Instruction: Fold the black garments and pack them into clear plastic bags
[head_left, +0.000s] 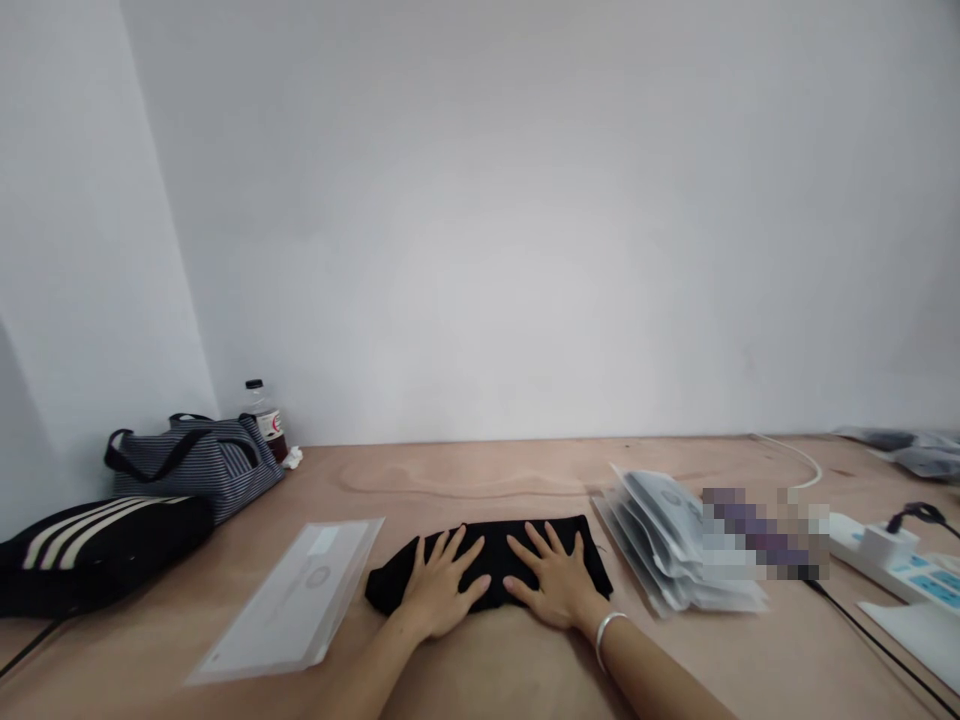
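A folded black cloth (pixel 491 560) lies flat on the wooden table in front of me; whether it is a garment I cannot tell. My left hand (pixel 444 590) rests on its left part with fingers spread. On the right part lies my right hand (pixel 555 580), palm down and fingers apart, a silver bangle (pixel 606 632) on its wrist. To the left of the cloth is a flat translucent plastic bag (pixel 296 600) with printing on it. A stack of similar plastic bags (pixel 667 540) sits just right of the cloth.
At the left are a black bag with white stripes (pixel 105 545), a striped handbag (pixel 202 460) and a bottle (pixel 268 420) with dark liquid. A white power strip (pixel 900 560) with a plugged-in charger and cables lies at the right. The wall (pixel 480 250) bounds the table's back.
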